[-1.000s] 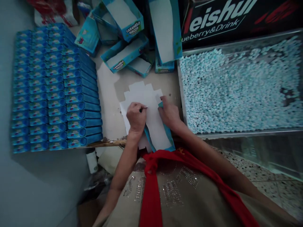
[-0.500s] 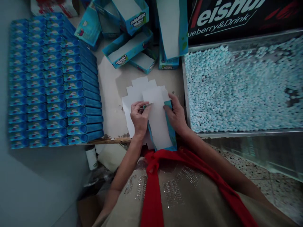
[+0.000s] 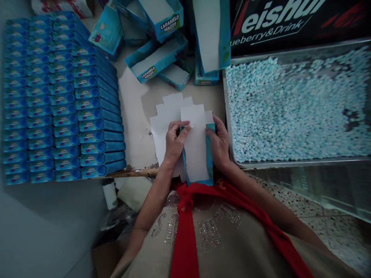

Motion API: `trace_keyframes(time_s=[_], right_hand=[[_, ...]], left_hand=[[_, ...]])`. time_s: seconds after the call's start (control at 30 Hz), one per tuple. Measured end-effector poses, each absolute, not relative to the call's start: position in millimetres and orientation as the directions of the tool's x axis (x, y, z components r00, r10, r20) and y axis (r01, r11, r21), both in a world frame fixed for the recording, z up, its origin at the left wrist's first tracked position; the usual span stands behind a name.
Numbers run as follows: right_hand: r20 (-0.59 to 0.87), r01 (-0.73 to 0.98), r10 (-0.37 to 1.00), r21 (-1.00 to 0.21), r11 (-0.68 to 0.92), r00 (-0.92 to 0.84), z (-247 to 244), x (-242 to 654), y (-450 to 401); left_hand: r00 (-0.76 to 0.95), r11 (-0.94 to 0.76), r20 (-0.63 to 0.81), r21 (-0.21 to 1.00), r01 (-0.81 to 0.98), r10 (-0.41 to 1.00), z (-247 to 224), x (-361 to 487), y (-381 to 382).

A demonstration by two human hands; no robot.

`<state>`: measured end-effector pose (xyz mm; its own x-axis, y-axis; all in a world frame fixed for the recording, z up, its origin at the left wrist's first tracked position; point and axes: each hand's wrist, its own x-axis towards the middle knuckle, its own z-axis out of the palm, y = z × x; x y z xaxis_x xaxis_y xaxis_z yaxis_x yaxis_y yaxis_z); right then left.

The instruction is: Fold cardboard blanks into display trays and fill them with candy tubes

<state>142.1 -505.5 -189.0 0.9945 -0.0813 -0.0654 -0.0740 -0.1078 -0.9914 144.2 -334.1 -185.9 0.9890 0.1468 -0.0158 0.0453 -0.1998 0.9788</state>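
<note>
A partly folded cardboard box (image 3: 196,154), white inside and blue outside, lies between my hands at the table's front edge. Its long sides and near end stand up, while the far end flap lies flat. My left hand (image 3: 175,139) pinches the far left corner of the box between thumb and fingers. On the opposite side, my right hand (image 3: 218,141) grips the far right corner, thumb inside the blue wall and fingers outside. Flat white box blanks (image 3: 164,119) lie underneath and to the left of the box.
Stacked blue packs (image 3: 65,119) fill the table's left side. Folded open boxes (image 3: 158,58) are piled at the back. A metal tray (image 3: 227,116) of pale blue candies (image 3: 290,119) stands to the right. A white bottle (image 3: 109,194) is below the table edge.
Both hands and the box have shifted slightly right, and the box has turned straighter. The far end flap shows more clearly. Both hands keep their grip.
</note>
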Motion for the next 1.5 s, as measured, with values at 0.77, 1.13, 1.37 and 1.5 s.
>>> trace_keyframes(time_s=[0.77,1.13,1.37,1.5], right_hand=[[-0.155,0.049,0.155,-0.537,-0.842,0.976,-149,156,-501],[-0.303,0.33,0.446,-0.365,-0.87,0.842,-110,197,-509],[-0.229,0.49,0.62,-0.437,-0.754,0.75,-132,230,-505],[-0.192,0.432,0.584,-0.503,-0.749,0.789,-155,249,-487]], left_hand=[[0.951,-0.36,0.175,0.93,-0.074,0.257,-183,131,-334],[0.991,-0.493,-0.134,0.862,0.116,-0.001,-167,157,-291],[0.999,-0.698,0.008,0.715,-0.037,-0.045,-172,169,-295],[0.998,-0.746,-0.058,0.666,0.023,-0.022,-169,180,-300]])
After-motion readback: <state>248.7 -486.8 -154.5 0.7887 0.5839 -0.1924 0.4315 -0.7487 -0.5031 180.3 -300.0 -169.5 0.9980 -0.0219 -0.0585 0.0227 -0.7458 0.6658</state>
